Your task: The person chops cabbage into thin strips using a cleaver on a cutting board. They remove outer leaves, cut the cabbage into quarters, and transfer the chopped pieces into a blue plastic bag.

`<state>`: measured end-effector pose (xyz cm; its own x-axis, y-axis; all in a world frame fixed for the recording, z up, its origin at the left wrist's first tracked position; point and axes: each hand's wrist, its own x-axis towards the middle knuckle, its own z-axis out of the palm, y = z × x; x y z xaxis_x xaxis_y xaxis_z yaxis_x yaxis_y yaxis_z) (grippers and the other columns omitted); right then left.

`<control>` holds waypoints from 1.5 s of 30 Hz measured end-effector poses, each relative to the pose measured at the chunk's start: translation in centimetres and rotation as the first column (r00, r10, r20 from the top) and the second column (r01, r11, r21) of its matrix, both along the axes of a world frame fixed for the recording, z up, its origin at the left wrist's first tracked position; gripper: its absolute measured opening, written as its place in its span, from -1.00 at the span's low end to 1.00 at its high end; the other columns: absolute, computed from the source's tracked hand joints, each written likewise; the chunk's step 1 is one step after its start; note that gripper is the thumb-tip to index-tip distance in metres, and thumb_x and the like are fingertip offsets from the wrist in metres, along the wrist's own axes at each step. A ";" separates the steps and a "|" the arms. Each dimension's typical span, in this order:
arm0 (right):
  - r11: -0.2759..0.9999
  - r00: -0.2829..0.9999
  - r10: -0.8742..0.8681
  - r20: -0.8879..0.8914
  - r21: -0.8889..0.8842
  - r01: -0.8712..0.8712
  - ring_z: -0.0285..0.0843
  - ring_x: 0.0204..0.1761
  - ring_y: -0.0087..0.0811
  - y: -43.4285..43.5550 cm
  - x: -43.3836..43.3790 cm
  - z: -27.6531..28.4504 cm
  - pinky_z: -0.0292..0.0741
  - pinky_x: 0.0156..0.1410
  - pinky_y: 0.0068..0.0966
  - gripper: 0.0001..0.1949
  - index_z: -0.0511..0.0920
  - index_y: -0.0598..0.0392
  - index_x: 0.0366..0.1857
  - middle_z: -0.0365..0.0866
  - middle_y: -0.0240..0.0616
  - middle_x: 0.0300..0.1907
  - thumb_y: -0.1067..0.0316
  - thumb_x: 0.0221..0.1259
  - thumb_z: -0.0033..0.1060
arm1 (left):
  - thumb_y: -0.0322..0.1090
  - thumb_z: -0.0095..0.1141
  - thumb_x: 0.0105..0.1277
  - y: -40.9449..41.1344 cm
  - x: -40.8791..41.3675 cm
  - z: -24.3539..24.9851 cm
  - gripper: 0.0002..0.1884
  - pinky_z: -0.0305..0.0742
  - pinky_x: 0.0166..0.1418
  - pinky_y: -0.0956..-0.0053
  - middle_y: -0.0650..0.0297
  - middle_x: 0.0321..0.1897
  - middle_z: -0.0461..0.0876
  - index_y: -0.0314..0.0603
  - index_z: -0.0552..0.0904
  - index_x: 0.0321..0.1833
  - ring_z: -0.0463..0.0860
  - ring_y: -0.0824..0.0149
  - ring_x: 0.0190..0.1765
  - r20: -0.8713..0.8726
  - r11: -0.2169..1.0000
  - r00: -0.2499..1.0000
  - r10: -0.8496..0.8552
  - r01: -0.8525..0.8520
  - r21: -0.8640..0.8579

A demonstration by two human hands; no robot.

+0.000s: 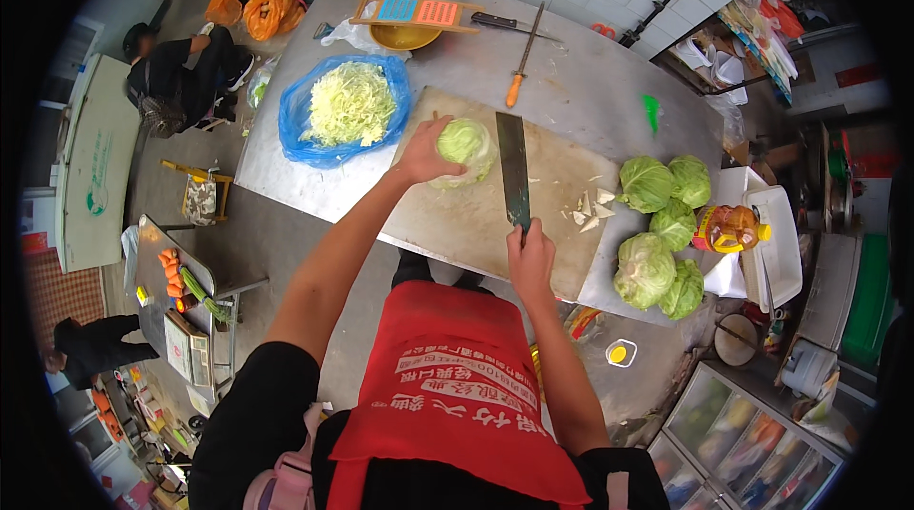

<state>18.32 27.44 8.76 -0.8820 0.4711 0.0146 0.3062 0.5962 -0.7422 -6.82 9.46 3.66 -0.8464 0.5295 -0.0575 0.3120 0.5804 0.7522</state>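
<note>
My left hand [426,156] grips the side of a pale green cabbage [468,146] resting on the cutting board [435,213]. In my right hand [531,256] is the handle of a cleaver [513,160]; its long dark blade lies just right of the cabbage, apart from it. Cut white cabbage core pieces [589,208] are scattered on the right part of the board. Left of the board, shredded cabbage [351,103] is heaped in a blue plastic bag [294,126]. Several whole cabbages [645,271] sit beyond the board's right edge.
Behind the board on the metal table [457,53] lie a sharpening steel [527,53], a knife [495,21], and a grater [418,11] over a yellow bowl [405,38]. An oil bottle [727,228] lies by a white bin [785,238]. A person [178,78] sits at far left.
</note>
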 end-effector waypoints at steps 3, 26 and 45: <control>0.995 0.998 0.040 0.053 0.087 -0.045 0.73 -0.34 0.26 -0.2 -2.6 0.7 0.59 -0.24 0.09 -0.82 0.50 0.23 -0.22 0.71 0.17 -0.38 0.36 0.51 0.24 | -0.14 0.79 -0.08 0.7 1.6 1.0 0.10 0.49 0.56 0.17 -0.05 0.43 0.49 -0.08 0.49 0.62 0.50 -0.11 0.50 -0.062 0.998 0.996 0.070 -0.069 0.011; 0.955 0.930 0.233 0.285 0.113 -0.274 0.78 -0.29 0.32 -0.5 -8.1 -2.7 0.69 -0.15 0.15 -0.80 0.48 0.27 -0.17 0.75 0.26 -0.36 0.33 0.45 0.23 | -0.26 0.77 -0.03 0.7 2.9 -1.2 -0.02 0.70 0.21 0.17 -0.15 0.32 0.71 -0.41 0.55 0.50 0.75 -0.05 0.28 -0.114 0.962 0.960 0.255 -0.239 0.134; 0.934 0.871 0.258 0.418 0.124 -0.336 0.80 -0.19 0.35 -0.8 -12.7 -11.2 0.71 -0.02 0.22 -0.74 0.53 0.27 -0.06 0.79 0.30 -0.28 0.25 0.45 0.18 | -0.17 0.71 0.05 -4.0 1.8 -1.2 0.09 0.45 0.60 0.10 -0.18 0.42 0.61 -0.36 0.34 0.63 0.58 -0.13 0.49 0.249 0.947 0.939 0.236 -0.280 0.160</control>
<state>5.58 26.69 -2.41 -0.9318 0.2087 -0.2969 0.3321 0.8203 -0.4657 -4.99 5.46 2.48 -0.9319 0.3142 -0.1812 -0.0187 0.4573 0.8891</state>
